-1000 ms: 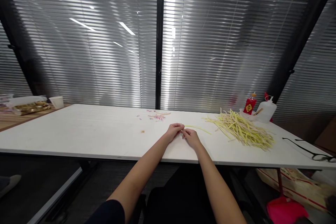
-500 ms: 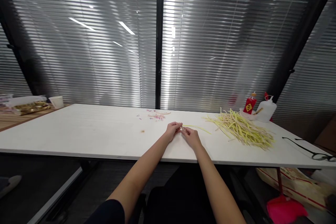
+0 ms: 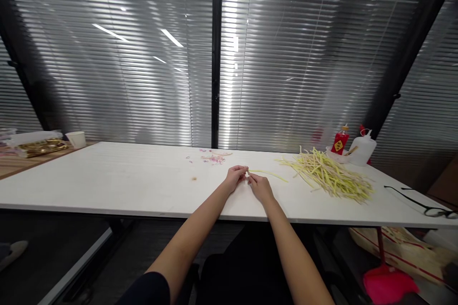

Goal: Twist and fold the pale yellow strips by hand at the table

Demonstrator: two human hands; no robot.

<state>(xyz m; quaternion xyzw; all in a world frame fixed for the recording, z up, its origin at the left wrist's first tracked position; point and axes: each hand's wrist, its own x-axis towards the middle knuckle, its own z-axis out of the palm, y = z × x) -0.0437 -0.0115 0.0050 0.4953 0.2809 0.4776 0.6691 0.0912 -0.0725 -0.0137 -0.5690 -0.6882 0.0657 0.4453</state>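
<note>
My left hand (image 3: pixel 236 176) is closed, its fingertips pinching one end of a thin yellow-green strip (image 3: pixel 270 173). The strip's free length trails to the right over the white table. Close against it, my right hand (image 3: pixel 260 187) is also closed, thumb and finger pinched at the same short pale end between the hands. The exact fold or join there is too small to make out. To the right lies a loose pile of similar yellow and pale strips (image 3: pixel 327 176). Beyond my left hand are small pink bits (image 3: pixel 214 157) scattered on the tabletop.
A red bottle (image 3: pixel 339 140), a pale bowl (image 3: pixel 336 156) and a white squeeze bottle (image 3: pixel 362 147) stand at the back right. Eyeglasses (image 3: pixel 433 211) lie at the right edge. A paper cup (image 3: pixel 76 139) and a gold-coloured packet (image 3: pixel 43 147) sit at the far left.
My right fingers have shifted very slightly at the pinched end of the strip. Both hands otherwise stay in place, and the strip's free length lies as before.
</note>
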